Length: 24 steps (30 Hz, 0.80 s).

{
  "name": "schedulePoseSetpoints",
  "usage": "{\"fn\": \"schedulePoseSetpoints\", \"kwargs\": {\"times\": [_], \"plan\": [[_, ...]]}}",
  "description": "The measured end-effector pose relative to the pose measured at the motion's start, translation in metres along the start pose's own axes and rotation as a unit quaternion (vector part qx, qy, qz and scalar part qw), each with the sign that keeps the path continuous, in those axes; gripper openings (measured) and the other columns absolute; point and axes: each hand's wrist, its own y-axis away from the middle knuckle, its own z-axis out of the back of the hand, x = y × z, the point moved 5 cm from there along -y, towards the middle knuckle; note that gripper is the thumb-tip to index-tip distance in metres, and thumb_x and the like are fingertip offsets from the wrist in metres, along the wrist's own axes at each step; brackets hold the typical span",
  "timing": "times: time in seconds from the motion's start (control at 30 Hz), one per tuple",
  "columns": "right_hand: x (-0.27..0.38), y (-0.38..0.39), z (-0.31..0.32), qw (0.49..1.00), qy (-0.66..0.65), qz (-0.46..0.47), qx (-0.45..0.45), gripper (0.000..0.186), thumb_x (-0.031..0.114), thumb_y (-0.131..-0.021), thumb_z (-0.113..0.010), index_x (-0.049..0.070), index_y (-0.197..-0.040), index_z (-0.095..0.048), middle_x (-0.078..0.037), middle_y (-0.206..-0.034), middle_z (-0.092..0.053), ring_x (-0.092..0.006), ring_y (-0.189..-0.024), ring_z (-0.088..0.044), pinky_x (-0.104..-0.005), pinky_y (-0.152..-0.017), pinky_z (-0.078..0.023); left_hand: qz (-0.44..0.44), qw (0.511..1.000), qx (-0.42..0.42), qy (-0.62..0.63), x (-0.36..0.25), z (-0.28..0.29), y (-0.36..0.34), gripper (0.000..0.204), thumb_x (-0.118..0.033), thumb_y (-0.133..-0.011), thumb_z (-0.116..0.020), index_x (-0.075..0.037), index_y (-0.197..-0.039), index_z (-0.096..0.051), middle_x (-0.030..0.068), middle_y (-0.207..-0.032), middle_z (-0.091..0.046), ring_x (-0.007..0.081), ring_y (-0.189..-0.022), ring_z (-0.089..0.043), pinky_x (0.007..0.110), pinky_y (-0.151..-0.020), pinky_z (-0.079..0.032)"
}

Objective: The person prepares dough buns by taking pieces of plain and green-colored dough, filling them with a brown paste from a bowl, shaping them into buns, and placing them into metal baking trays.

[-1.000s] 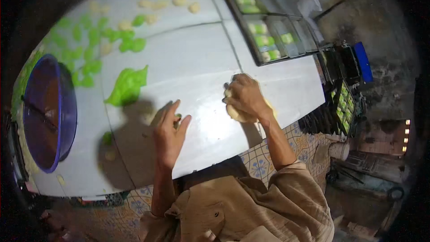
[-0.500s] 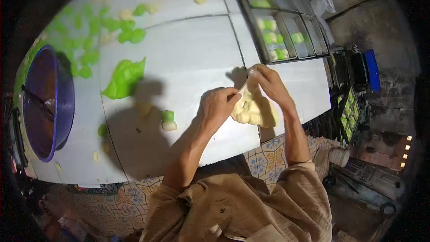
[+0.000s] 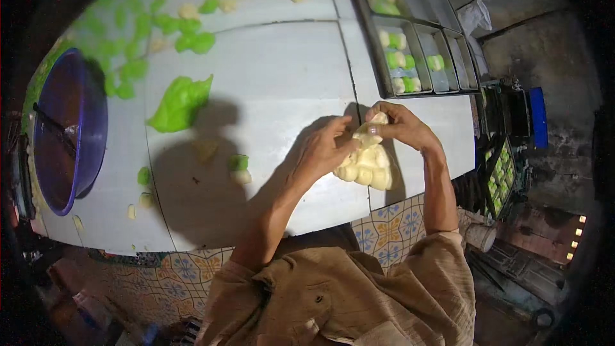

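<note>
Right hand (image 3: 409, 131): pinches soft, lumpy cream-coloured dough (image 3: 364, 172), apparently supporting its top.
Left hand (image 3: 322, 152): touches its side, perhaps steadying; grip unclear.
White bench (image 3: 282, 77): dough near front edge, likely for reach.

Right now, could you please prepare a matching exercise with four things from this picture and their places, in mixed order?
1. pale-yellow, lumpy dough
2. round purple basin
3. flat, bright-green, leaf-shaped piece
4. dark, compartmented metal tray

A. at the left end of the white table
B. beyond the right hand
C. pinched by the right hand
D. lying between basin and left hand

Pairs: 1-C, 2-A, 3-D, 4-B
</note>
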Motion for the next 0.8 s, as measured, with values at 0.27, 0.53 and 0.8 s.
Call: {"fn": "schedulePoseSetpoints", "kwargs": {"times": [0.27,0.53,0.8], "plan": [[0.006,0.015,0.024,0.997,-0.035,-0.044,-0.049,0.033,-0.007,-0.075,-0.068,0.007,-0.104,-0.058,0.000,-0.095,-0.060,-0.0101,-0.090,-0.057,-0.0266,-0.080,-0.049,0.040,0.995,0.093,0.001,-0.030,-0.016,-0.012,0.037,-0.033,-0.085,-0.069,-0.005,-0.109,-0.067,0.0178,-0.092,-0.069,0.0268,-0.084,-0.068,0.036,-0.074,-0.052],[0.027,0.015,-0.003,0.945,0.324,0.049,-0.024,0.038,0.009,-0.069,-0.083,-0.001,-0.098,-0.062,-0.009,-0.093,-0.064,-0.0139,-0.085,-0.057,-0.0323,-0.073,-0.047,0.030,0.984,0.094,0.149,-0.009,-0.014,-0.014,0.058,-0.013,-0.087,-0.068,-0.004,-0.138,-0.043,0.0168,-0.113,-0.067,0.0207,-0.100,-0.067,0.030,-0.080,-0.052],[0.012,0.010,0.012,0.999,0.017,-0.040,0.007,0.042,0.010,-0.077,-0.080,0.001,-0.111,-0.058,-0.005,-0.095,-0.065,-0.0125,-0.089,-0.062,-0.0276,-0.075,-0.052,0.035,0.972,0.100,0.210,0.000,-0.003,-0.007,0.043,-0.011,-0.085,-0.070,0.002,-0.125,-0.058,0.0158,-0.102,-0.070,0.0177,-0.093,-0.065,0.029,-0.077,-0.051]]}}
